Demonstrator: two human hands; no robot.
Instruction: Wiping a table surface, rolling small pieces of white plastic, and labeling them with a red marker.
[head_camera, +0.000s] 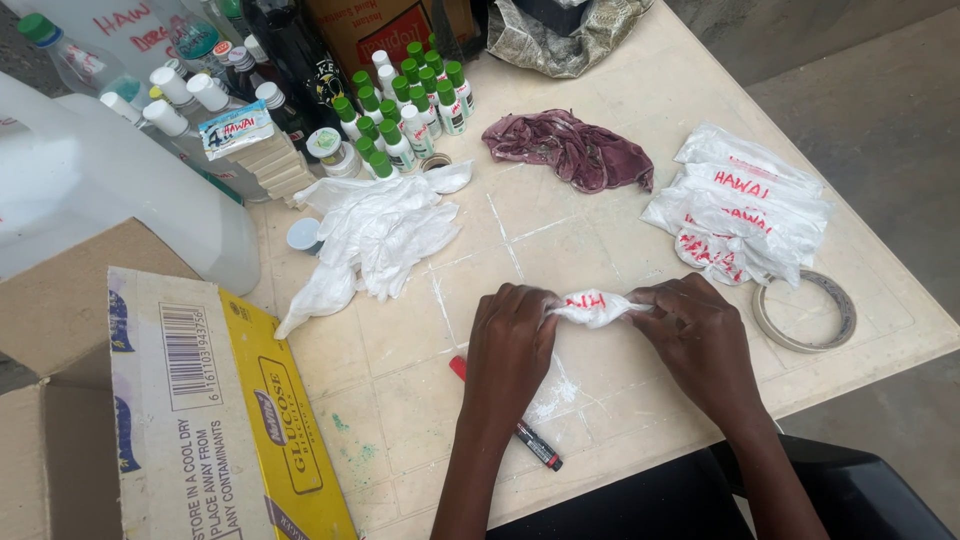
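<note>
Hands are pinching small white plastic packet with red marking (594, 307); left hand (512, 345) and right hand (700, 335) are twisting its ends; filled white packets (745, 205) are already lying piled nearby; flat empty white bags (385, 230) are waiting.

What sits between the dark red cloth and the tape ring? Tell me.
In the head view, a heap of white packets with red writing lies between the dark red cloth and the tape ring.

Single head camera, looking steeply down, close over table (620, 250); floor visible at right edge.
</note>
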